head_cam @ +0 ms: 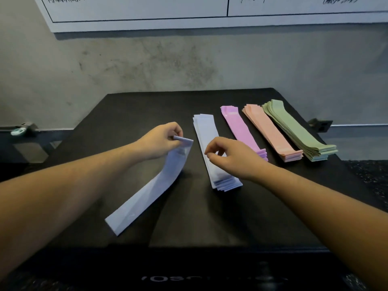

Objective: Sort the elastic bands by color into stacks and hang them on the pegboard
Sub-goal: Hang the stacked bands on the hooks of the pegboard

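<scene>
four stacks (pixel 281 131) lie sorted on the mat (pixel 130 106), at 12 to 2 o'clock: blue, purple, pink, green. one loose blue band (pixel 151 185) hangs pinched in my left hand (pixel 161 141); right hand (pixel 231 156) hovers loosely curled, holding nothing. i judge sorting nearly done, hanging untouched (no pegboard visible).

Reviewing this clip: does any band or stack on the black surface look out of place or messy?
One thing: the green stack has light blue bands at its bottom near end, a colour mix. The blue stack is slightly fanned at its near end. The loose blue band pinched by the left hand is simply being handled.
</scene>
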